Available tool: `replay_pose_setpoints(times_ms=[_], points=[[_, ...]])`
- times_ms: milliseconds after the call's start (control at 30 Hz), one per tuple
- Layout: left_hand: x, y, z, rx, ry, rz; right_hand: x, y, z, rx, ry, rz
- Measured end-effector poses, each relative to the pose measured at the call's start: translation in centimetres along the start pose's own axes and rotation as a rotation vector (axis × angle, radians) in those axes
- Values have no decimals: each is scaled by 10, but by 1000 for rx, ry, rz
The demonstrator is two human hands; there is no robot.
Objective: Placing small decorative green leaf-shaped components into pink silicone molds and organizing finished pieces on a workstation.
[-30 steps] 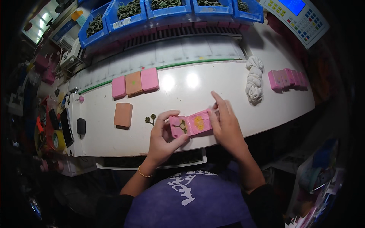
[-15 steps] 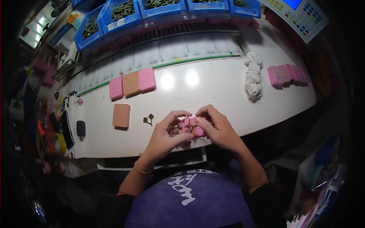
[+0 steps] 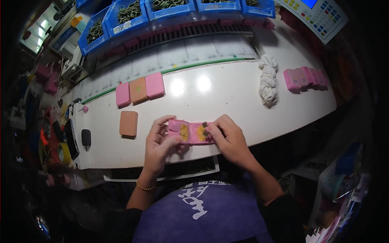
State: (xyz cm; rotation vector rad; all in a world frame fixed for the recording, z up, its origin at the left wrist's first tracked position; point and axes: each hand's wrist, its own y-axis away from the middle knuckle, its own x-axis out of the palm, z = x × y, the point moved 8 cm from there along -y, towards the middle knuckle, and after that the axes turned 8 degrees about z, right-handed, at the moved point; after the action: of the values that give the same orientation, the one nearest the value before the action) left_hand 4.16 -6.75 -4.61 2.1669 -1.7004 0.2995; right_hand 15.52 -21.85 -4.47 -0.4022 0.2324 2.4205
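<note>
A pink two-part mold lies opened flat near the table's front edge, its left half (image 3: 184, 135) beside its right half (image 3: 197, 139), both yellowish inside. My left hand (image 3: 159, 143) is closed round the outer side of the left half, thumb on the near edge. My right hand (image 3: 231, 139) pinches a small dark branched metal piece (image 3: 206, 130) over the right half, thumb and fingertips together. Whether that piece still touches the mold's inside I cannot tell. The outer end of the right half is hidden by my right fingers.
A brown block (image 3: 128, 124) lies to the left. Behind it stand two pink blocks (image 3: 154, 85) with a brown one (image 3: 138, 90) between. A twisted white cloth (image 3: 268, 81) and several pink blocks (image 3: 298, 79) are at right. Blue bins (image 3: 170, 8) of dark pieces line the back.
The mold has been opened out flat, its left half moving left with my left hand. The dark piece that lay on the table at left no longer shows; my left hand is near that spot.
</note>
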Motion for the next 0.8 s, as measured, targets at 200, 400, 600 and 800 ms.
replay_pose_setpoints(times_ms=[200, 400, 600, 800], points=[[5, -6, -48, 465, -1313, -515, 16, 11, -13, 147, -389, -51], [38, -20, -7, 375, -1484, -231, -10, 8, -27, 212, -420, -160], [61, -18, -9, 464, -1504, -99, -69, -19, 2, 107, 394, -340], [59, -28, -18, 568, -1431, -1, -16, -13, 34, -225, -30, 300]])
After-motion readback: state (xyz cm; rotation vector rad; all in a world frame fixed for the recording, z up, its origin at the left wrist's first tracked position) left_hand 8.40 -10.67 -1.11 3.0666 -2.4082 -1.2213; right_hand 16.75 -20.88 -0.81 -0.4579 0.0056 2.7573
